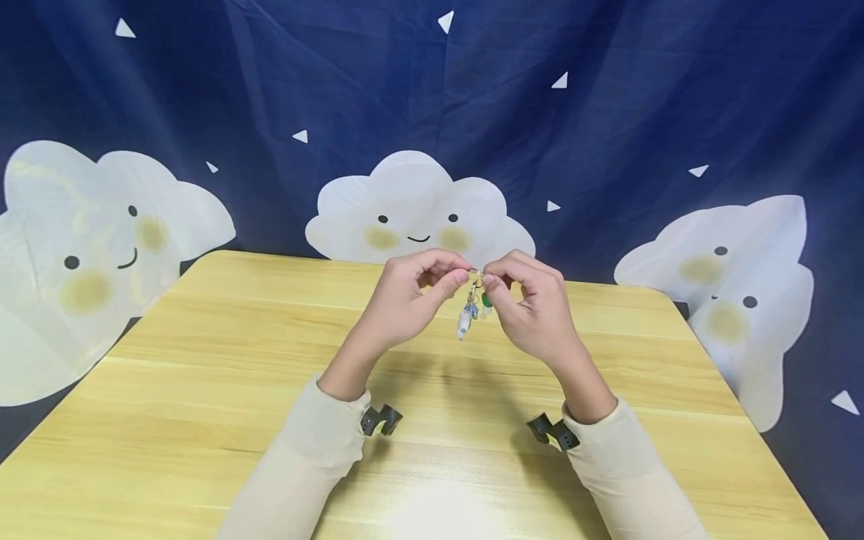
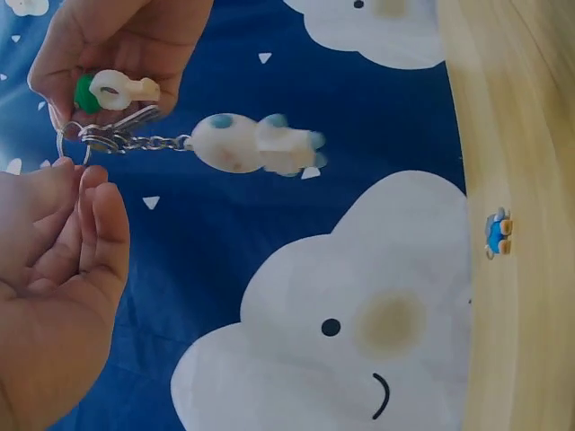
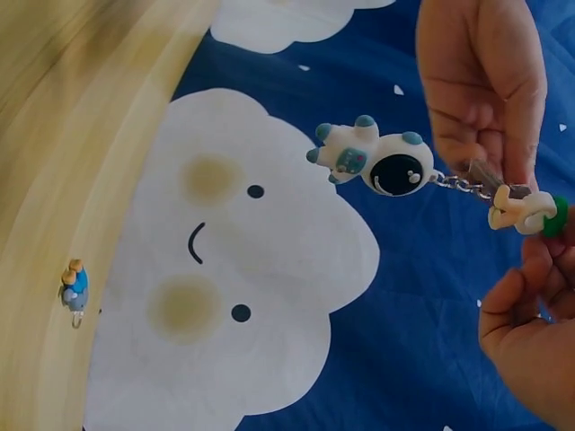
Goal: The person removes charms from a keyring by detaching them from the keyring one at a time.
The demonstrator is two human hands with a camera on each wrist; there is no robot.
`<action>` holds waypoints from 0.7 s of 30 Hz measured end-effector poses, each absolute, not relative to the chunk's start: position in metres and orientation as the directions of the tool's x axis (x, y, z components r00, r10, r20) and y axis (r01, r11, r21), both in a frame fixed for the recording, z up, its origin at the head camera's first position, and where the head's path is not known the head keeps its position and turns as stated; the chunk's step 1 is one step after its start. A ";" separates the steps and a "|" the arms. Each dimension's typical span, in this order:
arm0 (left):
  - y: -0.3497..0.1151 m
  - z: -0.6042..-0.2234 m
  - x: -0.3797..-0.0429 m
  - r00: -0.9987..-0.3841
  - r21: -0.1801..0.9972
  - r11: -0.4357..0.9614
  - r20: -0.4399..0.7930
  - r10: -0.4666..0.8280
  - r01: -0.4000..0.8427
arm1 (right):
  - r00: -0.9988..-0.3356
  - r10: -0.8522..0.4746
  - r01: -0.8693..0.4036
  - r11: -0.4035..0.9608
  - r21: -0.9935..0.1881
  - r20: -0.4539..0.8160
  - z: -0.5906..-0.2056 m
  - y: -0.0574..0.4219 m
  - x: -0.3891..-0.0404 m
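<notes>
My left hand (image 1: 415,296) and right hand (image 1: 533,304) meet above the far part of the table. Between thumb and fingertips, each pinches one side of a metal key ring (image 2: 60,144). A white astronaut figure (image 3: 346,153) with pale blue parts and a dark visor dangles from it on a short chain (image 2: 162,143). Beside the chain hang flat metal pieces (image 2: 139,118), perhaps keys. A small cream-and-green figure charm (image 2: 117,90) hangs close to the right fingers. Where exactly the fingertips touch the ring is partly hidden.
A small blue and grey figure (image 3: 75,285) with a metal loop lies on the wood-grain table (image 1: 202,420). Behind the table hangs a dark blue curtain (image 1: 364,75) with smiling clouds. Dark wrist cameras (image 1: 381,421) sit at both cuffs.
</notes>
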State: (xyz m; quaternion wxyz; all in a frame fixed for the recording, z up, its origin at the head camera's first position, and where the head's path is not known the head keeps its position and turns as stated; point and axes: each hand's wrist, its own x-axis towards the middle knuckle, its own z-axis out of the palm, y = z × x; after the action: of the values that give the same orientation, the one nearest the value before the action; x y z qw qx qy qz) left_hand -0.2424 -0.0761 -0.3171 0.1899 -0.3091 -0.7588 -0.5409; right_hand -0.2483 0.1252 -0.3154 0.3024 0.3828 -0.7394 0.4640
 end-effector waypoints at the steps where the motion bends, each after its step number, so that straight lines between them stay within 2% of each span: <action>1: -0.076 -0.318 -0.243 -0.753 0.725 0.213 0.602 0.267 0.655 | -0.526 -0.284 -0.846 0.266 -0.461 0.802 -0.315 0.125 -0.248; 5: -0.077 -0.319 -0.244 -0.793 0.786 0.170 0.538 0.286 0.595 | -0.539 -0.286 -0.840 0.243 -0.484 0.792 -0.315 0.126 -0.247; 10: -0.077 -0.319 -0.244 -0.801 0.808 0.117 0.532 0.275 0.577 | -0.547 -0.290 -0.836 0.240 -0.493 0.785 -0.314 0.127 -0.247; 16: -0.076 -0.316 -0.242 -0.795 0.801 0.105 0.551 0.252 0.589 | -0.549 -0.286 -0.834 0.252 -0.491 0.785 -0.314 0.127 -0.248; 21: -0.075 -0.315 -0.241 -0.758 0.738 0.180 0.614 0.221 0.651 | -0.545 -0.302 -0.835 0.284 -0.471 0.782 -0.314 0.126 -0.247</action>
State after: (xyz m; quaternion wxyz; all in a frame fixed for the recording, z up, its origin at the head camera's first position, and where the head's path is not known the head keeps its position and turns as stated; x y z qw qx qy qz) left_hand -0.2407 -0.0753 -0.3147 0.1887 -0.2925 -0.7447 -0.5694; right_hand -0.2475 0.1263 -0.3142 0.2884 0.3802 -0.7477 0.4619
